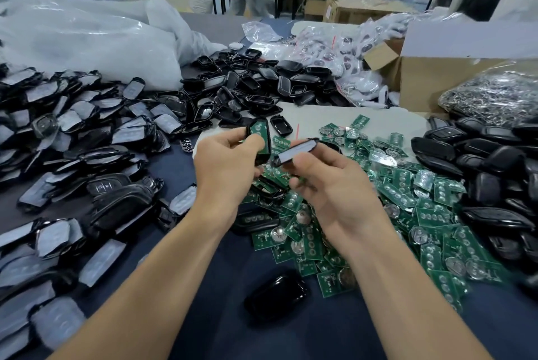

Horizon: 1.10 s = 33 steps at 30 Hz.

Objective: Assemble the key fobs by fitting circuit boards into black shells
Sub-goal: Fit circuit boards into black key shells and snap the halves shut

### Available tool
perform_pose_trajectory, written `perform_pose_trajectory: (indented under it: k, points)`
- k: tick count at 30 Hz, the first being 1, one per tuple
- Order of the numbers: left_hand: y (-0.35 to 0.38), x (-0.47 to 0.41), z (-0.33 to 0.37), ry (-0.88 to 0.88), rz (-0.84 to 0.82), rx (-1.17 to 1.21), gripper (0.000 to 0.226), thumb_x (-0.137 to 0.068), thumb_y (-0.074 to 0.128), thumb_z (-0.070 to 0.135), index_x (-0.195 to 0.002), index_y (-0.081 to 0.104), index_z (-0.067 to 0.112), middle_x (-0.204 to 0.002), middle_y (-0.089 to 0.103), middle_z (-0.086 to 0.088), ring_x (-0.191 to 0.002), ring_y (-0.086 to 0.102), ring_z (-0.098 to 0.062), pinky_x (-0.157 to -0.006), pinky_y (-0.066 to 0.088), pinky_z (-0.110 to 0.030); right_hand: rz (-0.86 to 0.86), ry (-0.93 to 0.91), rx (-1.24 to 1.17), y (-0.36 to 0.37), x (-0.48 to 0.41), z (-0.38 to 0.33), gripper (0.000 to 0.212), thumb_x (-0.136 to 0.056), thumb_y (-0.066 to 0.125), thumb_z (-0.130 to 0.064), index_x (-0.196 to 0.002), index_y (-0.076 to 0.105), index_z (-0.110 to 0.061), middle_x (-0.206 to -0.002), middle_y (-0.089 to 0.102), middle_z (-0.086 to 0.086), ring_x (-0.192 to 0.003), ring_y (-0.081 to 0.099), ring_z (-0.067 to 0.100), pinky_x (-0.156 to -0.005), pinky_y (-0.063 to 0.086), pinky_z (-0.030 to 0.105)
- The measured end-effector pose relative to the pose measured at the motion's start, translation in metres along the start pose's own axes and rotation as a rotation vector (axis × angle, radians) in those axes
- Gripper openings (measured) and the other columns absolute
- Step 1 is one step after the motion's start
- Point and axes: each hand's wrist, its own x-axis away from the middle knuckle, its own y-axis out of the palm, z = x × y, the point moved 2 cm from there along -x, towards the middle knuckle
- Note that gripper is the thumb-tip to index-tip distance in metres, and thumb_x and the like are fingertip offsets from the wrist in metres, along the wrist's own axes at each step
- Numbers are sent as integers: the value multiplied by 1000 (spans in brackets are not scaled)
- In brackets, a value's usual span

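My left hand (pixel 224 161) grips a black shell half (pixel 259 134) held upright, with a green circuit board seated inside it. Just to its right, my right hand (pixel 329 182) pinches a second shell half (pixel 297 152), black with a pale film on its face, tilted toward the first. The two parts are close together but apart. Below and right of my hands lies a heap of green circuit boards (pixel 407 214) with round silver battery clips.
Film-covered black shells (pixel 72 141) pile up on the left, bare black shells (pixel 256 83) at the back and more (pixel 495 179) at the right. One black shell (pixel 276 295) lies near the front. A cardboard box (pixel 436 74) and plastic bags stand behind. A person stands far back.
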Motion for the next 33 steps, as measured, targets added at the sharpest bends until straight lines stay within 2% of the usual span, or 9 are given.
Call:
perform_pose_trajectory:
  k: [4,8,12,13,15,17,22,28,33]
  points:
    - [0,1,2,57,-108,-85,15,-76,72,27,-80,83,35,-77,79,5,-62,74,-13,-71,66,-49,51,-62,117,-5,-3,-2,18,-93,71,-3,-89,78,-18,-87,72,2,-85,68,17,-78,62,30]
    - [0,6,1,112,-196,-200,18,-78,73,34,-92,84,36,-83,81,4,-79,77,-29,-78,64,-55,29,-174,362,-2,-2,1,21,-91,72,-6,-98,79,-25,-97,80,-2,-95,76,18,-87,63,38]
    - [1,10,0,131,-214,-241,28,-77,76,37,-104,83,36,-87,80,15,-82,77,-3,-86,63,-36,69,-297,565,-3,0,-2,20,-87,76,-17,-98,78,-33,-90,79,-15,-89,75,5,-86,60,29]
    - [2,12,0,168,-210,-252,23,-79,79,33,-100,82,43,-86,79,20,-84,75,4,-86,62,-28,80,-328,602,-3,0,-2,19,-87,77,-19,-96,77,-35,-88,78,-19,-87,74,1,-81,58,20]
    - [4,17,4,261,-246,-297,42,-85,79,22,-85,75,64,-79,73,34,-86,69,17,-78,54,-7,110,-385,692,-3,1,-2,21,-84,79,-21,-91,75,-41,-85,75,-28,-84,72,-6,-71,51,6]
    - [4,21,5,311,-299,-345,55,-89,75,16,-85,70,70,-79,71,39,-87,68,19,-73,49,-3,114,-412,715,-5,0,-1,29,-82,81,-18,-89,74,-45,-84,74,-31,-85,70,-9,-69,47,2]
    - [3,17,4,359,-455,-313,43,-96,65,1,-112,79,38,-101,78,23,-104,72,4,-91,57,-20,127,-425,699,-6,-1,-2,35,-80,84,-20,-84,73,-54,-85,74,-31,-87,70,-9,-72,48,3]
    - [7,16,-1,329,-539,-286,55,-97,55,-8,-120,76,37,-108,78,20,-105,71,5,-88,55,-15,166,-454,780,-6,0,-5,39,-80,85,-27,-74,67,-61,-80,66,-43,-82,64,-15,-66,41,-2]
    - [8,14,-6,283,-661,-301,65,-87,42,-19,-126,72,24,-114,79,4,-96,72,-5,-82,48,-24,188,-461,786,-7,1,-4,23,-83,81,-30,-102,78,-42,-85,64,-42,-82,61,-13,-64,41,1]
